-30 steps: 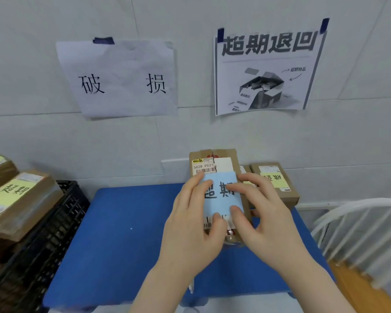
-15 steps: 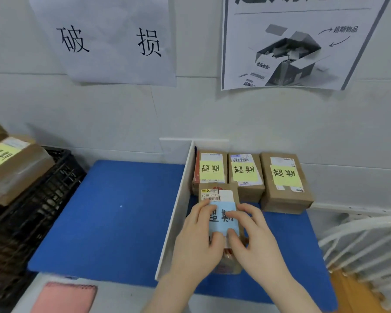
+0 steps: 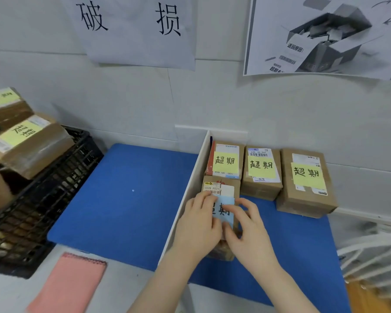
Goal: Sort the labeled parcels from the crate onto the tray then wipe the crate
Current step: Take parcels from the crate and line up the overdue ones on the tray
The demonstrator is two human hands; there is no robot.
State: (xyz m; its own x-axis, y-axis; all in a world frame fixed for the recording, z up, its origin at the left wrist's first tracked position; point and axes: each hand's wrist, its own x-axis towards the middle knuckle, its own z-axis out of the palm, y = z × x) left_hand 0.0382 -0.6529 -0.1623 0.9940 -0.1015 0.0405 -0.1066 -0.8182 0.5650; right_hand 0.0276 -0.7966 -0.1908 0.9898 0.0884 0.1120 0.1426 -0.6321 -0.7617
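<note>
A brown parcel with a blue label [image 3: 221,190] lies on the blue tray [image 3: 127,199], right of the white divider [image 3: 190,193] and in front of three parcels with yellow labels [image 3: 261,170]. My left hand [image 3: 199,224] and my right hand [image 3: 248,231] both grip this parcel from its near end, fingers curled over its top. The black crate [image 3: 43,195] stands at the left with several more labelled parcels [image 3: 27,141] in it.
A pink cloth [image 3: 70,283] lies on the table in front of the tray. Two paper signs [image 3: 131,30] hang on the wall above. A white chair [image 3: 370,249] stands at the right edge.
Both hands have lowered the blue-labelled parcel onto the tray's right half, in front of the back row. The view has tilted downward and closer.
</note>
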